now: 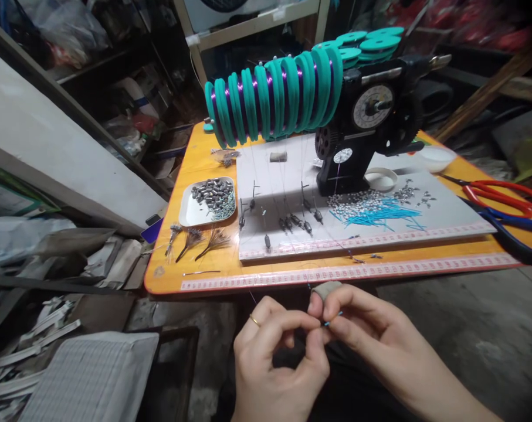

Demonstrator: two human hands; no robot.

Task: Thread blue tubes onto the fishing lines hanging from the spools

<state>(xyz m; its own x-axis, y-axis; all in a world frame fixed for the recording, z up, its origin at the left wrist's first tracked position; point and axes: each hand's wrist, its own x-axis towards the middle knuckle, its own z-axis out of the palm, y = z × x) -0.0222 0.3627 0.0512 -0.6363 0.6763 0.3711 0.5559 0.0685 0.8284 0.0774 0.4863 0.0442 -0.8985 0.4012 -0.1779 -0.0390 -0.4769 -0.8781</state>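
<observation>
In front of the table edge, my left hand (277, 354), with a ring on one finger, pinches with thumb and forefinger. My right hand (375, 328) meets it, its thumb and fingers closed on a thin blue tube (335, 319). Whether the left fingertips grip the tube's end or a fine thread there is too small to tell. A grey wrap (327, 289) sits at the right fingers. Above the hands, green spools (266, 99) wound with purple thread line a bar on a black machine (349, 146). Dark weights (267, 241) hang from fine threads below.
Blue tubes (380, 214) and small silvery pieces (353, 202) lie on the grey board (257, 176). A white tray (184, 205) of dark weights stands left. Red-handled scissors (503, 190) and blue-handled pliers (516, 225) lie right. A measuring tape (292, 276) runs along the front edge.
</observation>
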